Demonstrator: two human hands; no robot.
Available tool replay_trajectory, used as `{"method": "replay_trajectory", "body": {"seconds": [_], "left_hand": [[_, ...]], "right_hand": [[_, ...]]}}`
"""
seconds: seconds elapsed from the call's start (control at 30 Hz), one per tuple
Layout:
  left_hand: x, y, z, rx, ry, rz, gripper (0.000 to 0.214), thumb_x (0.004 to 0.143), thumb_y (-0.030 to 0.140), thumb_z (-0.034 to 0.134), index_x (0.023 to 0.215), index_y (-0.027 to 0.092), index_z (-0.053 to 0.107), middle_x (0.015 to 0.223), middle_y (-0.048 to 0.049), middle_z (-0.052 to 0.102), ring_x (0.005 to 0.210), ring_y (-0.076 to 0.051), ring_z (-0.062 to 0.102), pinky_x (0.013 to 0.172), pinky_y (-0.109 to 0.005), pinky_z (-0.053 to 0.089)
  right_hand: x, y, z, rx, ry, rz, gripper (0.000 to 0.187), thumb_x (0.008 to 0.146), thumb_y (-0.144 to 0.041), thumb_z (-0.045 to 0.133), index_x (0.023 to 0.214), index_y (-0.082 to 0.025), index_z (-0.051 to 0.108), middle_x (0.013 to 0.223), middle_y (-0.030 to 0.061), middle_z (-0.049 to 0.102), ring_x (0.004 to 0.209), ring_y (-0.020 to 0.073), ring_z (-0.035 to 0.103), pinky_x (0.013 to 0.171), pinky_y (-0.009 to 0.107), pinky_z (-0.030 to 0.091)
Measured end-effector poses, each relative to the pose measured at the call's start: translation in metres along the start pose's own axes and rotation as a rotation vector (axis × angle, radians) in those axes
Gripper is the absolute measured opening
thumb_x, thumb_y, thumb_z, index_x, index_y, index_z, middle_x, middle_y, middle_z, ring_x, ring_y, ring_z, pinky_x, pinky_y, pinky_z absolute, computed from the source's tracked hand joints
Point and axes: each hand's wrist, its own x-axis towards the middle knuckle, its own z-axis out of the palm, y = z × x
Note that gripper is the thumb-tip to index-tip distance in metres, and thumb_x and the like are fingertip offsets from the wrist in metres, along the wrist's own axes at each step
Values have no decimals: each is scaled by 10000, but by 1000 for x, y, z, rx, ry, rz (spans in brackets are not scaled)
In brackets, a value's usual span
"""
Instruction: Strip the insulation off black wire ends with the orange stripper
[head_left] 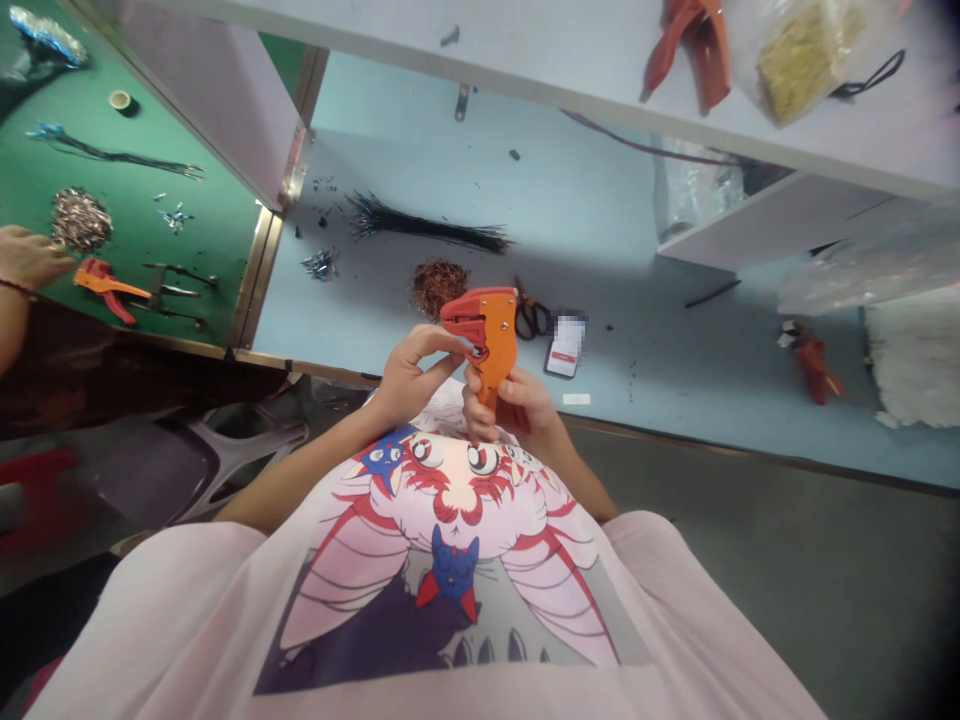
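Orange-and-red hand tool [498, 340] held over the near edge of the blue bench [585, 230], its mouth facing 9 o'clock. The right hand [529, 398] is wrapped round its handle; the left hand [414, 368] has thumb and index finger drawn nearly together at the mouth, though whether they pinch anything cannot be told. At about 11 o'clock lie a heap of copper-coloured scraps [440, 287] and, beyond, a bundle of dark wires [427, 230]; blue-tipped pieces [321, 265] lie at 10. Work appears well under way, judging by the scraps; how many wires remain cannot be judged. Scissors [532, 312] lie at 2, a phone [564, 350] at 3; towards 9, another person's hand [30, 258].
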Motion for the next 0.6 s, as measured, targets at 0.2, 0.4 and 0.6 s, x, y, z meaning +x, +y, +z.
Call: {"method": "replay_trajectory", "body": {"seconds": [0.2, 0.4, 0.6], "left_hand": [[0, 1, 0, 7, 6, -19, 79, 828, 289, 619, 840, 226, 665, 894, -31, 693, 901, -166, 617, 863, -349, 470], [0, 2, -1, 24, 1, -10, 73, 834, 290, 614, 840, 234, 662, 891, -27, 691, 894, -165, 616, 866, -358, 471], [1, 3, -1, 53, 13, 20, 64, 837, 266, 610, 841, 231, 663, 881, -24, 687, 892, -162, 612, 856, -348, 467]], "right_hand": [[0, 0, 1, -46, 20, -4, 412, 721, -503, 654, 860, -209, 401, 544, -73, 478, 377, 88, 427, 384, 232, 361], [0, -1, 2, -46, 6, -16, 383, 749, -483, 644, 869, -204, 411, 557, -70, 473, 390, 84, 429, 386, 221, 359], [0, 0, 0, -9, -16, -33, 349, 772, -454, 637, 888, -196, 432, 573, -59, 494, 397, 90, 445, 399, 223, 365]]}}
